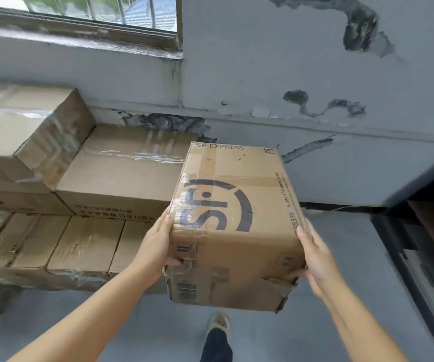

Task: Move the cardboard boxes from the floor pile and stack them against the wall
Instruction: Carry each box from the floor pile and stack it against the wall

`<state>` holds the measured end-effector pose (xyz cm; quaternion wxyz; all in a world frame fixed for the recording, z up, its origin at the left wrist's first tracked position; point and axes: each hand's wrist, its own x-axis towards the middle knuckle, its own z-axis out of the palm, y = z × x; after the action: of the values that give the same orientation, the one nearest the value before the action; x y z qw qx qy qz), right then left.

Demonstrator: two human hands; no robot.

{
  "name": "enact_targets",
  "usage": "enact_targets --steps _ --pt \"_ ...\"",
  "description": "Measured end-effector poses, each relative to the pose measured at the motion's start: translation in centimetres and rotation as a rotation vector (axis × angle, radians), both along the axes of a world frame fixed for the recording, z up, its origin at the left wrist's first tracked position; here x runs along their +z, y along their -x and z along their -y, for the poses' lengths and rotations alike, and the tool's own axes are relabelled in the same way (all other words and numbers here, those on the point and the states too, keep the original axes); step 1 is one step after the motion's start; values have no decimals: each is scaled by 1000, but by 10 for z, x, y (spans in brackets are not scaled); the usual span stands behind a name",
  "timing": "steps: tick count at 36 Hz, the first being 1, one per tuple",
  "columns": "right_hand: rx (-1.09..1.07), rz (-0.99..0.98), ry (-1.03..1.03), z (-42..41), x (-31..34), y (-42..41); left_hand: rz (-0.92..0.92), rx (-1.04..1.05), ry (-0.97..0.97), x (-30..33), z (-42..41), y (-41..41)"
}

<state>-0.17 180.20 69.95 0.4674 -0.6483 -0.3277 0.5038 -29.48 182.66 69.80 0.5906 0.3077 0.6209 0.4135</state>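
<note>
I carry a brown SF Express cardboard box point(236, 210) in the air in front of me, above the grey floor. My left hand point(156, 246) grips its near left edge, thumb on the front face. My right hand point(315, 257) grips the near right edge, fingers curled under a torn lower corner. To the left stands the stack of cardboard boxes point(122, 176) against the wall point(289, 74), in several layers, some wrapped in clear tape. The carried box hangs just right of the stack's right end.
A barred window point(93, 11) sits above the stack. A dark metal frame or shelf point(419, 244) juts in at the right edge. My foot point(218, 325) stands on the grey floor point(341, 231) below the box. The wall's paint is peeling.
</note>
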Motion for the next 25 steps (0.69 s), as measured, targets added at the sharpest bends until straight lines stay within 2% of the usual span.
enact_targets --steps 6,11,25 --pt "26 -24 49 -105 -10 -17 30 65 65 -12 -96 -17" --pt "-25 -37 90 -170 -33 -18 40 33 52 -40 -159 -24" --pt "-50 76 214 -229 -116 -11 -52 -86 86 -130 -232 -26"
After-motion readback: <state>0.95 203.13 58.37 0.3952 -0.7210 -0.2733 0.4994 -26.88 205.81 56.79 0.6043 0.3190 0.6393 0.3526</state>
